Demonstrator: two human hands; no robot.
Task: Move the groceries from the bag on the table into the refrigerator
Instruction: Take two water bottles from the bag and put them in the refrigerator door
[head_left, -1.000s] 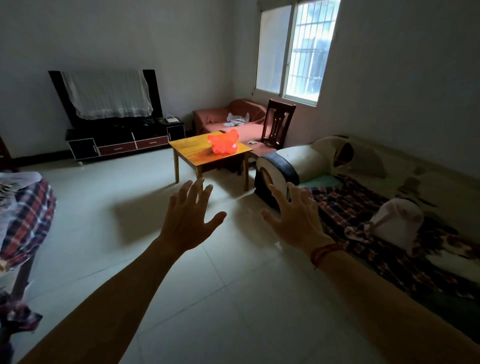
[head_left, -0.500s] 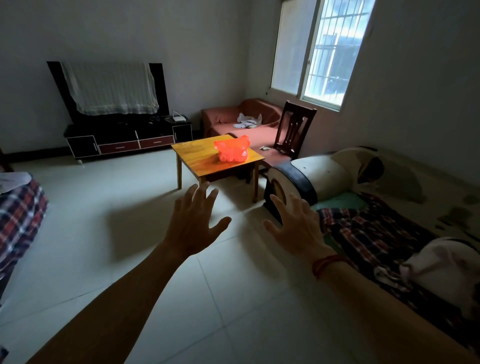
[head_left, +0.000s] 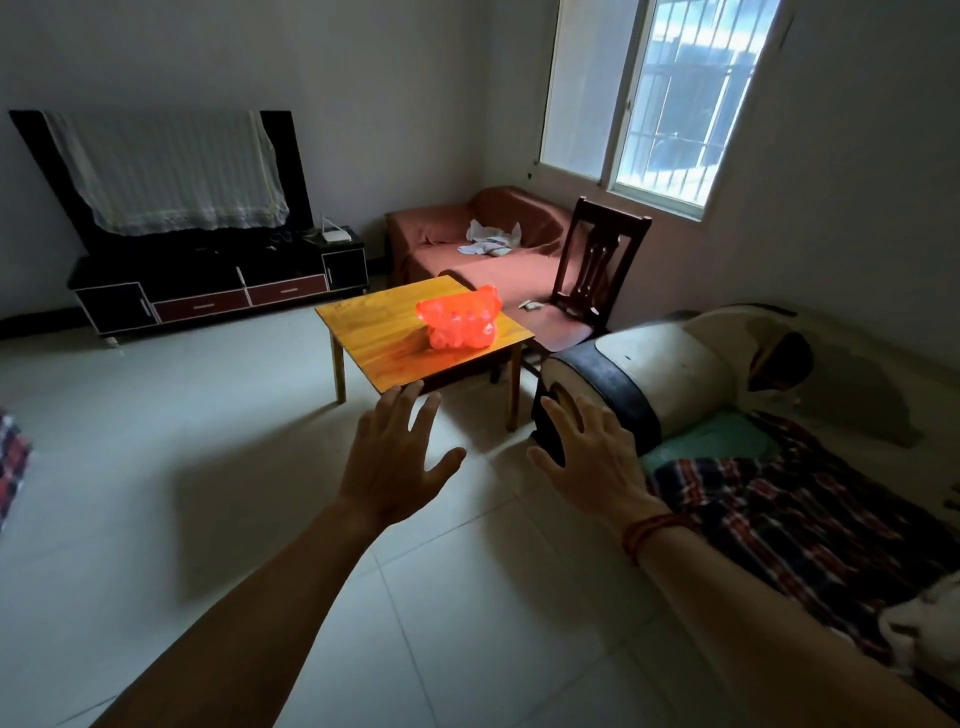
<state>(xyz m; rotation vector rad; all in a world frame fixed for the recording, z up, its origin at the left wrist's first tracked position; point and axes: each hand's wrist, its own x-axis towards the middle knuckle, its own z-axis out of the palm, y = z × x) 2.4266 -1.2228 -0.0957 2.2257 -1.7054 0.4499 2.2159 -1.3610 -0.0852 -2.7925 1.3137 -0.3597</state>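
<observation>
Bag (head_left: 460, 317) sat on the desk (head_left: 374, 332), well beyond my left hand (head_left: 387, 457) and right hand (head_left: 592, 462), both spread empty; I judged stepping closer came before gripping.

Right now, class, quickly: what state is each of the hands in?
Left hand: open, fingers spread, holding nothing.
Right hand: open, fingers spread, holding nothing.

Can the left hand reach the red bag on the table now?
Probably not yet: the left hand hovers open short of the table, and the red bag sits further back. Nothing blocks the way.
</observation>
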